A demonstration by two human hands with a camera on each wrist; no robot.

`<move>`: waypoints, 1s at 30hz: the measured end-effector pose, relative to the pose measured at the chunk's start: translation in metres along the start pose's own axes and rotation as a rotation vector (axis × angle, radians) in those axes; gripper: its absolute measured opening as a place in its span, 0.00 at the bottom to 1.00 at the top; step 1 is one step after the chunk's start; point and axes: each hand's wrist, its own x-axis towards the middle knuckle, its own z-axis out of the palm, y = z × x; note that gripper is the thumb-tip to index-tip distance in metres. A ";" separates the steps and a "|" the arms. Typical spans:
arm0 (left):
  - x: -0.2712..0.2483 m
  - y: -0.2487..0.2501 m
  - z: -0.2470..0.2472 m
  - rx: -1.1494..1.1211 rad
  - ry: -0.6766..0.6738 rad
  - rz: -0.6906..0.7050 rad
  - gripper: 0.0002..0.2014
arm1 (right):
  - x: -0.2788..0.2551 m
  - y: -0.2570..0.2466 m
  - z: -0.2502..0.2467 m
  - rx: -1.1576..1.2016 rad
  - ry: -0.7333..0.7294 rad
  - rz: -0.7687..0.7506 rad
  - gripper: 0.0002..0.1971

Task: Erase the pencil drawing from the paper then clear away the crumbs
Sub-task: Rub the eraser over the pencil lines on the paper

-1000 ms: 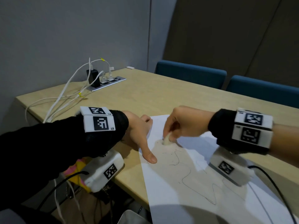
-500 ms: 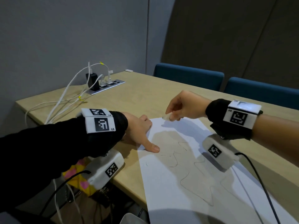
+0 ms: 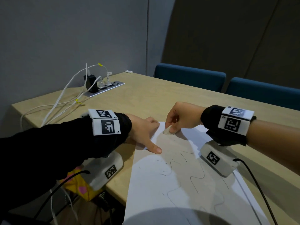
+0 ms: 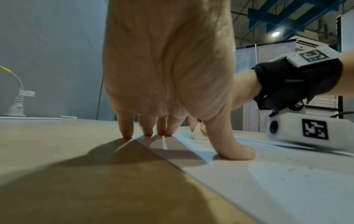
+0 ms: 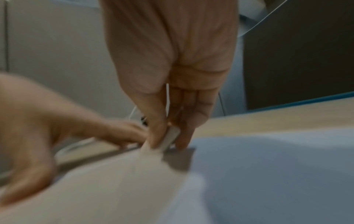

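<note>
A white sheet of paper [image 3: 162,189] with wavy pencil lines [image 3: 196,174] lies on the wooden table [image 3: 146,98]. My right hand [image 3: 177,119] pinches a small white eraser [image 3: 168,131] and holds it against the paper near its far left corner. In the blurred right wrist view the eraser [image 5: 170,138] sits between thumb and fingers at the paper's edge. My left hand [image 3: 146,133] lies spread, with its fingertips [image 4: 147,134] and thumb [image 4: 235,151] pressing the paper's left edge flat. The eraser [image 4: 198,133] shows just behind that thumb.
A power strip [image 3: 105,87] with a black charger and white cables [image 3: 65,98] sits at the table's far left. Two blue chairs [image 3: 190,75] stand behind the far edge. A yellow and pink bag [image 3: 78,185] hangs below the table's near edge.
My right hand lifted the eraser off the drawing and moved it away from me, then set it down near the paper's far corner. The left hand stayed pressed on the paper.
</note>
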 end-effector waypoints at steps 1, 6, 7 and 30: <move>0.000 0.000 0.000 0.008 -0.004 0.001 0.49 | -0.001 -0.002 0.002 -0.012 -0.004 -0.002 0.05; 0.002 0.002 0.000 0.048 -0.022 0.001 0.50 | -0.023 -0.009 0.008 -0.076 -0.067 -0.061 0.07; 0.003 0.004 0.000 0.059 -0.027 0.009 0.50 | -0.030 -0.009 0.008 -0.082 -0.107 -0.067 0.07; 0.002 0.012 -0.004 0.136 -0.012 -0.034 0.52 | -0.023 -0.009 0.006 -0.150 0.036 -0.072 0.07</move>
